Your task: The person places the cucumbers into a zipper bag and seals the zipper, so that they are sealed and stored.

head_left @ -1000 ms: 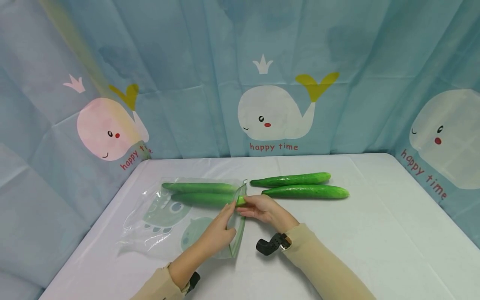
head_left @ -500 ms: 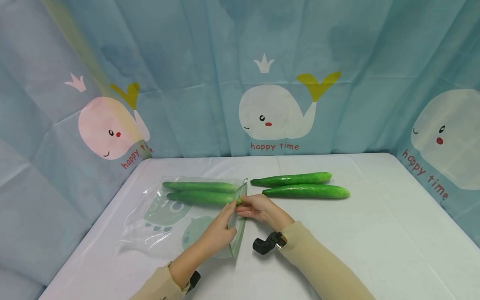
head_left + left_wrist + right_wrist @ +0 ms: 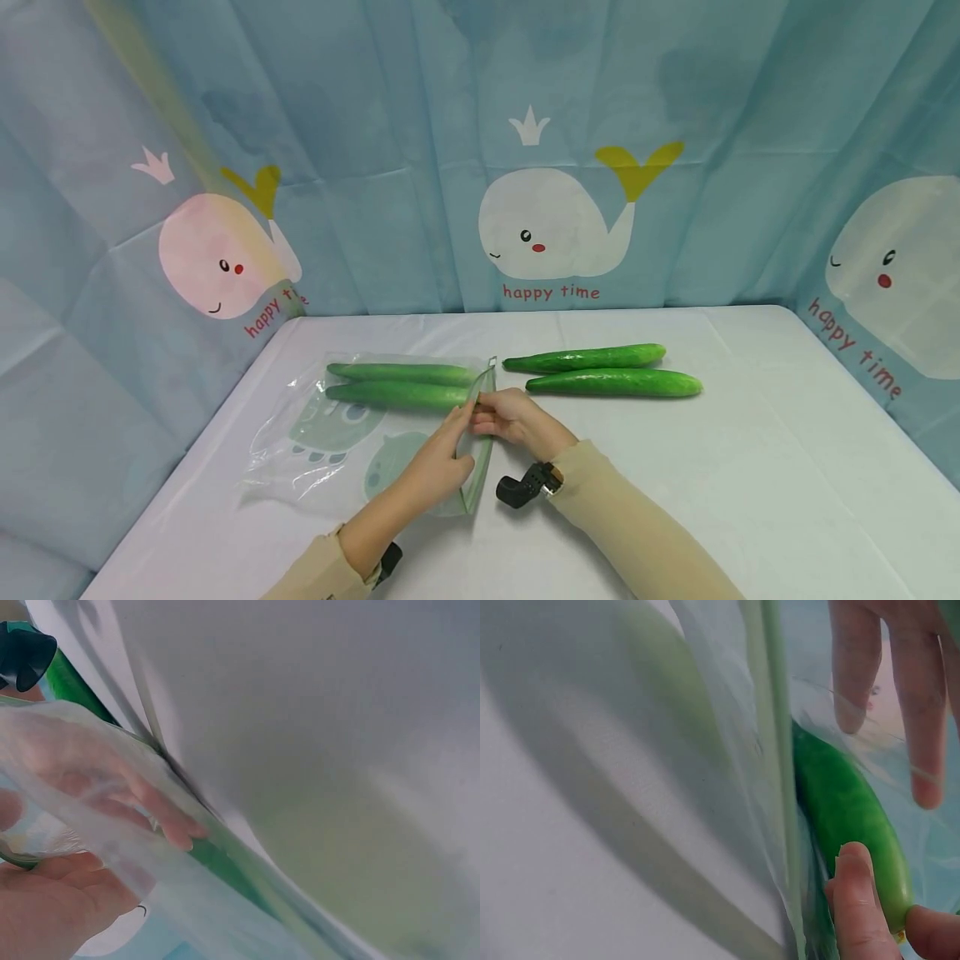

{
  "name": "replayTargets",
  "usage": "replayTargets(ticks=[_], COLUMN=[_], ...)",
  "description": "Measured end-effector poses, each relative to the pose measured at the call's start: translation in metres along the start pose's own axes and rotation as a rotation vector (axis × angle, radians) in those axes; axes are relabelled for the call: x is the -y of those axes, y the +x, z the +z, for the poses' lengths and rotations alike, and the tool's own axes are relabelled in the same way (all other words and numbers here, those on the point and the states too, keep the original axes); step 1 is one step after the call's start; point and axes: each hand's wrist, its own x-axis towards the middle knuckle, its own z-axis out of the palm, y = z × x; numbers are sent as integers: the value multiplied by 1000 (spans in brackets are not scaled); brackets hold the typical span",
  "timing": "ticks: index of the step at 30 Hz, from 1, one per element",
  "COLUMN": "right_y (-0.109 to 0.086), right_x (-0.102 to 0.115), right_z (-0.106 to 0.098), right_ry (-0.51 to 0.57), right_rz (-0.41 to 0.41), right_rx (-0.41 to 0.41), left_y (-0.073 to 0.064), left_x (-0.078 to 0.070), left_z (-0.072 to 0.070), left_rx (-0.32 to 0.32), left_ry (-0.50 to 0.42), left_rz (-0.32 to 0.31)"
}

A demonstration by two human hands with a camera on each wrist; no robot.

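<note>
A clear zip bag point(image 3: 300, 467) printed with green dinosaurs lies on the table, its green-edged mouth to the right. Inside it are a far cucumber point(image 3: 405, 372) and a nearer cucumber point(image 3: 397, 395). My right hand point(image 3: 510, 417) is at the mouth, holding the nearer cucumber's blunt end; in the right wrist view its fingertips point(image 3: 855, 900) press on the cucumber point(image 3: 847, 810). My left hand point(image 3: 431, 467) reaches across the mouth with fingers stretched out, propping up the upper film. Through the film, the left wrist view shows the right hand point(image 3: 105, 776) beside the cucumber.
Two more cucumbers, a far one point(image 3: 585, 358) and a near one point(image 3: 615, 383), lie side by side right of the bag's mouth. The table point(image 3: 735, 467) has a white cover. A blue whale-print curtain point(image 3: 420, 150) hangs around its back and sides.
My right hand has moved left, sliding the nearer cucumber further into the bag, so its blunt end no longer sticks out. The left hand stays in place at the mouth.
</note>
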Motion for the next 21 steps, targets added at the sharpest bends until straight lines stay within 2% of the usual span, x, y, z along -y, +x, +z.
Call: replayTargets(ticks=[12,21], right_y=[8,13], right_x=[-1,-4], right_z=[11,13], right_ry=[26,11], right_rz=[12,50], right_rx=[-27,-26], left_y=[1,1], left_x=[2,2], left_z=[0,0], left_rx=[-32,-23], left_ry=[17,10], left_rz=[42,34])
